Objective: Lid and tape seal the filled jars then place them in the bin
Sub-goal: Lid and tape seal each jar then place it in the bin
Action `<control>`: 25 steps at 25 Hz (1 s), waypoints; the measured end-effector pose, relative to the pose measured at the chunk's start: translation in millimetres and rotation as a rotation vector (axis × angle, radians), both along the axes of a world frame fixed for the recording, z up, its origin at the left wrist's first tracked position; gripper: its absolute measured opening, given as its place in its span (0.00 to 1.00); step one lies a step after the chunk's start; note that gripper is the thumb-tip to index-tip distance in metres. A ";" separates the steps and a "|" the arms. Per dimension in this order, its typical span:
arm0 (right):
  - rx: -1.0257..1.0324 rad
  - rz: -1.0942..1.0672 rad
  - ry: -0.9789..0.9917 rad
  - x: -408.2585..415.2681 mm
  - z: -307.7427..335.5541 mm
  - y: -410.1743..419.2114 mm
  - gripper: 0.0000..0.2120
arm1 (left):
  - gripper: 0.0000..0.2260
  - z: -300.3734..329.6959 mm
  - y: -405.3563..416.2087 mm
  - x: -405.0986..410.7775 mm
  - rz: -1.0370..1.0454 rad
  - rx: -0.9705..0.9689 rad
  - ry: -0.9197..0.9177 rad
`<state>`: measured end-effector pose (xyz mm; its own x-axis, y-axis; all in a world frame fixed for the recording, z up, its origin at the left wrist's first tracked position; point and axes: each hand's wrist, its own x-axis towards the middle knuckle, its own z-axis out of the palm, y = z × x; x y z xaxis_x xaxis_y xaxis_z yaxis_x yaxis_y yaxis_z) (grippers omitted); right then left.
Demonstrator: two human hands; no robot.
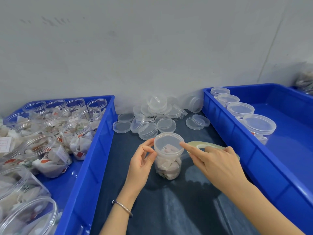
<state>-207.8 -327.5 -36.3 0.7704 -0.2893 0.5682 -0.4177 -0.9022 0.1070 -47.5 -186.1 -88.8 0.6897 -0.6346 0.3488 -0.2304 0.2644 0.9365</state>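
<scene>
Both hands work one lidded jar [168, 164]: left hand [141, 164] pinches the lid [168, 143]; right hand [216, 162], holding tape roll [205, 145], should press tape firmly along the seam.

One view only, head-worn, wide-angle; we look forward and steeply down onto a dark work surface [177, 209] from just above it. The wall [135, 48] fills the upper third of the frame, so we face it square-on, close. Both forearms enter from the bottom edge, the left hand [142, 164] and right hand [218, 164] meeting near frame centre, well within arm's reach of the lens. Lens distortion bends the edges: the left blue bin [88, 167] and right blue bin [225, 122] splay outward toward the lower corners. A pile of loose lids [157, 112] sits mid-frame against the wall. No second view to compare
</scene>
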 end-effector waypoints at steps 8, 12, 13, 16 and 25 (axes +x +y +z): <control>-0.003 -0.007 0.004 0.5 0.5 2.2 0.20 | 0.16 9.1 -0.1 20.0 -0.043 0.066 -0.012; -0.035 -0.012 0.001 -0.2 5.0 3.3 0.19 | 0.20 10.3 1.1 21.7 -0.018 0.083 -0.030; -0.043 -0.011 -0.003 -0.1 5.9 3.8 0.19 | 0.20 9.3 2.4 19.8 -0.028 0.097 -0.045; -0.059 -0.009 -0.010 0.3 8.3 6.7 0.19 | 0.31 2.8 -1.9 -0.7 -0.132 0.196 -0.120; 0.132 -0.311 0.355 -27.0 30.1 -12.7 0.27 | 0.36 -8.0 -34.3 -17.5 0.198 0.237 -0.273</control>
